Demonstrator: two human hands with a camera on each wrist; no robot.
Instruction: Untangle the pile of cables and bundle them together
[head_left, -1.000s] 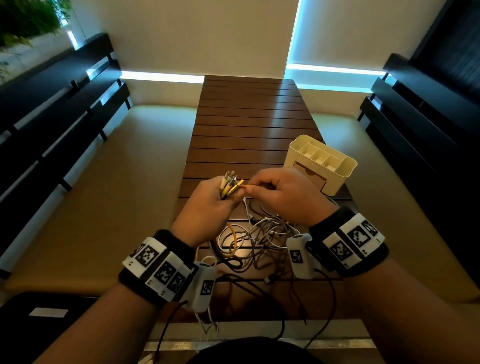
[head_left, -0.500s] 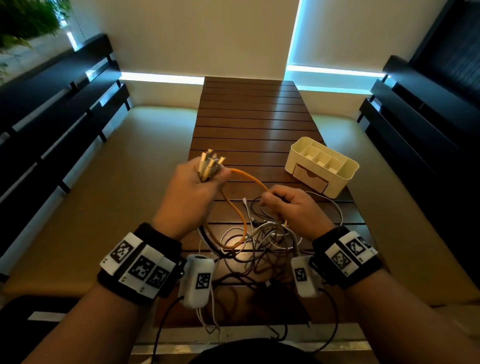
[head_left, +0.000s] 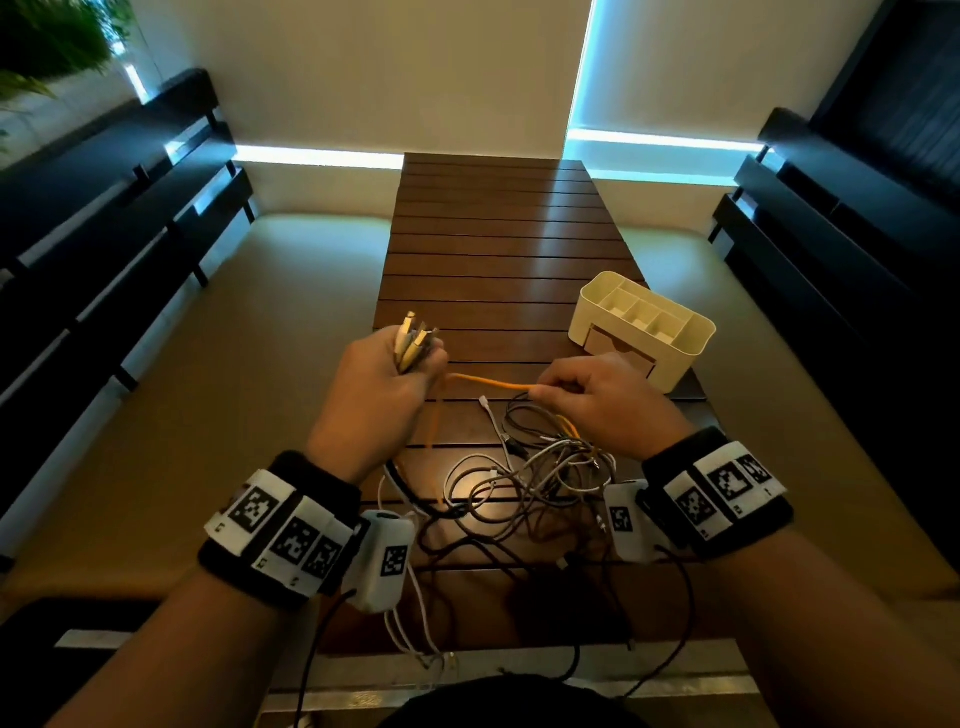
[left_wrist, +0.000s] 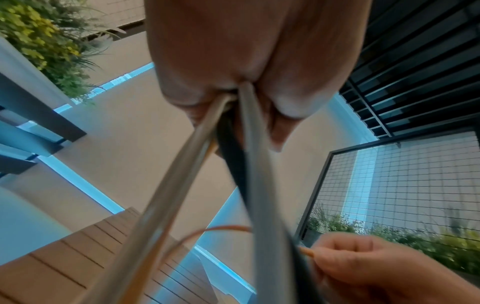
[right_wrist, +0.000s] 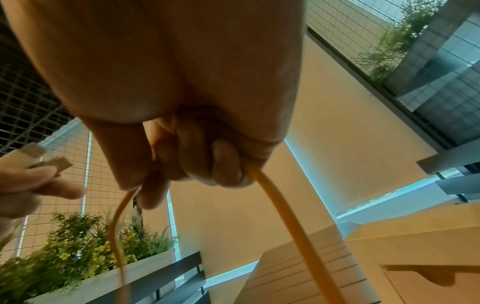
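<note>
- the orange cable (head_left: 491, 383) runs taut between the two hands, above the table (head_left: 498, 249), just beyond the pile (head_left: 524, 478).
- the pile, a tangle of white, grey and black cables, lies on the table's near part, between the wrists.
- the left hand (head_left: 382, 384) is clenched round a bunch of cable ends (head_left: 413, 340); the plugs stick up out of the fist, left of the pile and raised off the table.
- from the left wrist view, grey and black cables (left_wrist: 249, 164) hang down out of that fist.
- the right hand (head_left: 605, 397) grasps the orange cable with curled fingers, just beyond the pile; from the right wrist view the cable (right_wrist: 283, 216) leaves the fist on both sides.
- a cream organizer (head_left: 644, 325) stands on the table's right edge, beyond the right hand, compartments open upward.
- dark benches (head_left: 104, 218) flank the table on both sides.
</note>
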